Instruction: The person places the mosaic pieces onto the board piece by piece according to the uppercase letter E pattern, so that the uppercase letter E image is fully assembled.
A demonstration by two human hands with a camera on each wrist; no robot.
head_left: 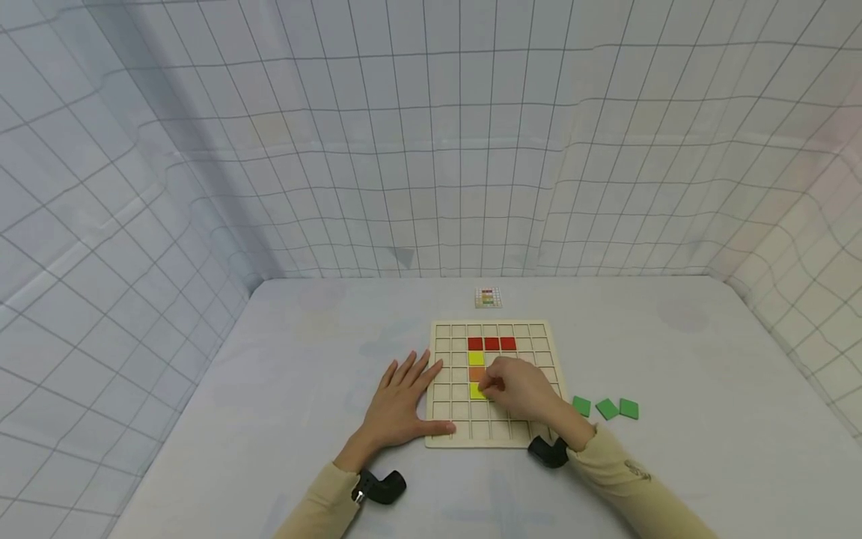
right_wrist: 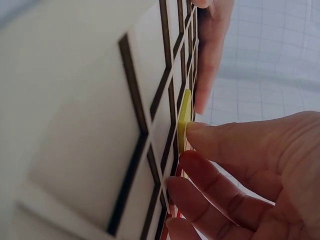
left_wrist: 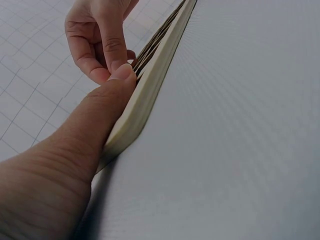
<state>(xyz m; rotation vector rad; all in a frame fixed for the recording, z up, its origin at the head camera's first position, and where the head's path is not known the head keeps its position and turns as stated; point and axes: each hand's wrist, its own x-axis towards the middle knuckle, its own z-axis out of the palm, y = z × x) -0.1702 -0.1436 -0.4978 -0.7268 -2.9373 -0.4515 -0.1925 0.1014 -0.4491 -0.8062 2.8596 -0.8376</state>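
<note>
A light wooden grid board [head_left: 439, 432] lies on the table, its squares edged by dark grooves. My left hand [head_left: 402, 404] rests at the board's left side, fingers spread, with the thumb on the front left corner. Bent fingers of my right hand [head_left: 520, 387] pinch a yellow tile [head_left: 475, 391] at its square in the grid. In the right wrist view the thumb lies against this yellow tile [right_wrist: 183, 120]. Above it in the same column are an orange tile [head_left: 475, 374] and another yellow tile [head_left: 476, 358]. Three red tiles [head_left: 491, 344] form a row at the top.
Three green tiles [head_left: 607, 409] lie on the table right of the board, close to my right forearm. Behind the board is a small card [head_left: 488, 298] printed with a coloured grid pattern. A white gridded curtain [head_left: 404, 150] surrounds the table's back and sides.
</note>
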